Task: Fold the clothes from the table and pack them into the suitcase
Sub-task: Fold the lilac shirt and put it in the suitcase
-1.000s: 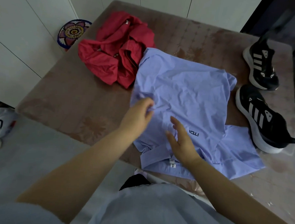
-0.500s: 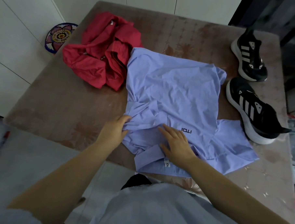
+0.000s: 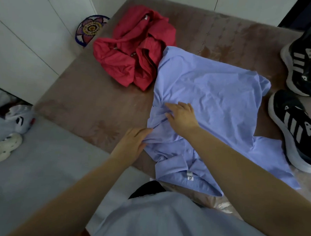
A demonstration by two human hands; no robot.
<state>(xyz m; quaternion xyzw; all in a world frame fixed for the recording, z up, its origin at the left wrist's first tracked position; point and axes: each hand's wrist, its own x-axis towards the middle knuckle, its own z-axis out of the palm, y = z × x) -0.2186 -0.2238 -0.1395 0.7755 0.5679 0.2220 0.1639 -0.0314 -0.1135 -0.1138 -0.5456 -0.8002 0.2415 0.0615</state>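
Pinching bunched edge of blue shirt (image 3: 214, 95) w/ left hand (image 3: 132, 143); right hand (image 3: 183, 119) lies flat on it, fingers straight; red garment (image 3: 129, 50) touches its far corner.

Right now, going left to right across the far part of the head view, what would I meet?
Patterned round disc on the floor → crumpled red garment → blue shirt → black sneakers.
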